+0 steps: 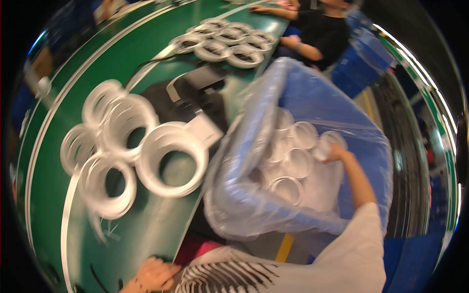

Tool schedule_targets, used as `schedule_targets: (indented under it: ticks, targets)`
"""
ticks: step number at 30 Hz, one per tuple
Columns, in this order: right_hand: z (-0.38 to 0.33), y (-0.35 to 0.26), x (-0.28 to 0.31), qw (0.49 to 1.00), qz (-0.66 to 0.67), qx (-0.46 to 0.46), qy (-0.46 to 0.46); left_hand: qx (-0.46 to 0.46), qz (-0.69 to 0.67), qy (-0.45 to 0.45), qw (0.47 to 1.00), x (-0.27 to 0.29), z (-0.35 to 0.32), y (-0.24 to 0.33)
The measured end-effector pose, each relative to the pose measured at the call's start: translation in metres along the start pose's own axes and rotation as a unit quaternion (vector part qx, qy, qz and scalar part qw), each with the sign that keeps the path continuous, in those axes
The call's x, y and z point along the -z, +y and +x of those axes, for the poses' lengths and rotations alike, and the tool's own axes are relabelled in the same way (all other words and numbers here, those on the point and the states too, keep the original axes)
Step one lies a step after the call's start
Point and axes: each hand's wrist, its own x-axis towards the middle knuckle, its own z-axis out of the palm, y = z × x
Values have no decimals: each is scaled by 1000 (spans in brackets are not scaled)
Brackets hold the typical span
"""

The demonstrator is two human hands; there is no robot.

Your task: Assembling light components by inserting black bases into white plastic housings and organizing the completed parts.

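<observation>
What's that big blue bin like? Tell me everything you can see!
The blue bin is open-topped and stands beside the green table, on the person's right. Shiny, crinkled see-through plastic drapes over its rim. Several white rings sit inside, where the person's right hand reaches in to one. Its bottom is hidden.

Counter (151,234): brightly lit, pale sheen toward the near end
White rings (117,124): smeared, seemingly by motion blur
Plastic liner (229,198): streaked with glare
Light strips (409,54): bright, bent along the right rim
Corners: black
</observation>
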Motion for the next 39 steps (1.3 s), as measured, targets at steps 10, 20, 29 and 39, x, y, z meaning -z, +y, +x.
schedule_targets:
  ticks: [10, 20, 29, 39]
  targets:
    - [-248, -53, 93, 766, 144, 97, 619, 4, -88, -56, 994, 11, 6, -3]
    - [-272, -364, -77, 140, 862, 289, -392, -49, -21, 183, 982, 51, -29, 29]
    - [-258, -394, -76, 416, 863, 253, -133, -27, 164, 84, 983, 60, 0, 6]
    - [-261, -411, -103, 540, 685, 409, 267, -50, 68, 187, 979, 48, 30, 3]
